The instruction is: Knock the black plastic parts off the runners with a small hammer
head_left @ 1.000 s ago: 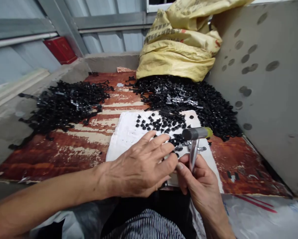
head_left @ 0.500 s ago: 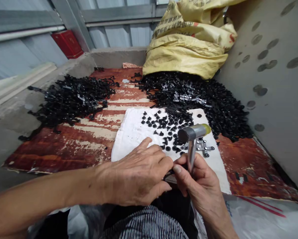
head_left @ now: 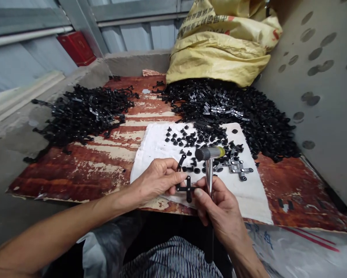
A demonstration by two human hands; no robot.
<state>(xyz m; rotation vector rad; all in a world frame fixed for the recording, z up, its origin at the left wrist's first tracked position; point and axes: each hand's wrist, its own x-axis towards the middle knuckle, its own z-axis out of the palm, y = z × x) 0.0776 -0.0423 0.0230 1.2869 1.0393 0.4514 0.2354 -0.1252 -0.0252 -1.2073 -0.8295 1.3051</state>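
In front of my body I hold a black cross-shaped linkage (head_left: 188, 189) with small round rivet-like ends. My left hand (head_left: 157, 177) pinches its left side, and one link arm sticks up beyond my fingers. My right hand (head_left: 220, 202) has its thumb and finger on the linkage's right end. The same hand also keeps a hammer (head_left: 209, 170) upright, its grey and yellow head at the top and its dark handle hanging below. Just beyond, small black button-like caps (head_left: 191, 137) lie scattered on a white cloth (head_left: 150, 144). Several grey linkages (head_left: 241, 170) rest on the cloth's right side.
A pile of black linked parts (head_left: 83, 114) lies on the left of the worn red board (head_left: 104, 166). Another heap (head_left: 266, 119) spills from a yellow woven sack (head_left: 216, 58) at the back. A spotted grey panel (head_left: 330, 116) stands along the right.
My left hand has drawn back to the left and the linkage between my hands has come into view. The hammer and right hand have shifted slightly left.
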